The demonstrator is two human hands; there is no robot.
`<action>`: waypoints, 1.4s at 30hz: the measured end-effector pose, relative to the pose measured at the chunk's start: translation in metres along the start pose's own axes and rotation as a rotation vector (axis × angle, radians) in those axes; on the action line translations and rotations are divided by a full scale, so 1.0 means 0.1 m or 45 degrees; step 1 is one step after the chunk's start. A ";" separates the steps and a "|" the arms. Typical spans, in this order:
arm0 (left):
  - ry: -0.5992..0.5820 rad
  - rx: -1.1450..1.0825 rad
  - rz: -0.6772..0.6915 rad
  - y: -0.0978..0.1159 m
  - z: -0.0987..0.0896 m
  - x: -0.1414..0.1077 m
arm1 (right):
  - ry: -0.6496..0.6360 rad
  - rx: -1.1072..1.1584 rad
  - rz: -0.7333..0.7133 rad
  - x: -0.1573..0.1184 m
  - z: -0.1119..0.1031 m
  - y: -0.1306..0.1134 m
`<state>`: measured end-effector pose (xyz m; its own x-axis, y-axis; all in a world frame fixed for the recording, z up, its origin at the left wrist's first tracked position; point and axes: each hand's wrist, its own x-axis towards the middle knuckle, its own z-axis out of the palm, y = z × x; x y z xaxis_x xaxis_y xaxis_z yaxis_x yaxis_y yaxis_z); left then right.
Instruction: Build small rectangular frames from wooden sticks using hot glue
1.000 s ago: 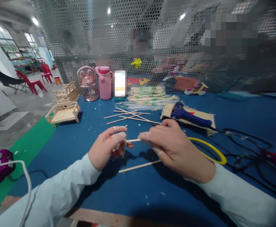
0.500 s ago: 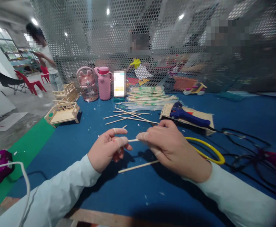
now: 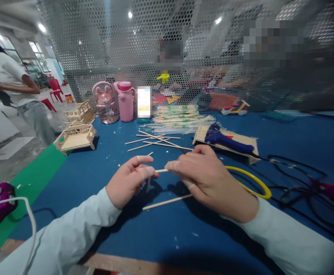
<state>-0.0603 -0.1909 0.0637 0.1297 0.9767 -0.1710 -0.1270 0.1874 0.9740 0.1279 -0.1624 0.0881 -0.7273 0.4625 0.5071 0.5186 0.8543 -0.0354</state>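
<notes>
Between my two hands runs a short thin wooden stick (image 3: 161,170). My left hand (image 3: 131,177) pinches its left end between thumb and fingers, with the index finger stretched above. The fingers of my right hand (image 3: 205,179) are closed on the other end. Another short stick (image 3: 148,184) shows upright below my left fingertips. A longer stick (image 3: 167,202) lies on the blue table under my right hand. Several loose sticks (image 3: 158,140) lie crossed beyond my hands. To the right, a blue glue gun (image 3: 229,141) rests on a wooden stick panel (image 3: 252,147).
Small wooden stick models (image 3: 76,138) stand at the left. A pink bottle (image 3: 126,101), a lit phone (image 3: 144,102) and bagged sticks (image 3: 181,116) line the mesh screen. A yellow ring (image 3: 254,181) and black cables (image 3: 295,164) lie right. A person (image 3: 15,82) stands far left.
The person at the far left has come nearer and moved left. The lower fingers of my left hand have shifted, and a short stick now shows below them. My right hand has hardly moved.
</notes>
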 end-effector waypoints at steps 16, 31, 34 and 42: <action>0.001 -0.123 0.012 0.03 0.05 -0.02 | 0.049 -0.109 -0.059 0.01 0.00 -0.03; -0.048 -0.246 0.056 0.02 -0.03 -0.04 | 0.043 -0.060 -0.055 0.01 0.00 0.00; -0.076 -0.162 0.089 -0.01 -0.01 -0.03 | 0.037 -0.062 -0.053 0.01 0.00 0.00; -0.063 -0.179 -0.027 0.00 0.01 -0.03 | 0.064 -0.071 -0.078 0.00 0.02 -0.01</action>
<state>-0.0593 -0.1936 0.0648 0.1820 0.9667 -0.1801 -0.2600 0.2239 0.9393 0.1263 -0.1627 0.0863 -0.7359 0.3959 0.5493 0.4990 0.8655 0.0446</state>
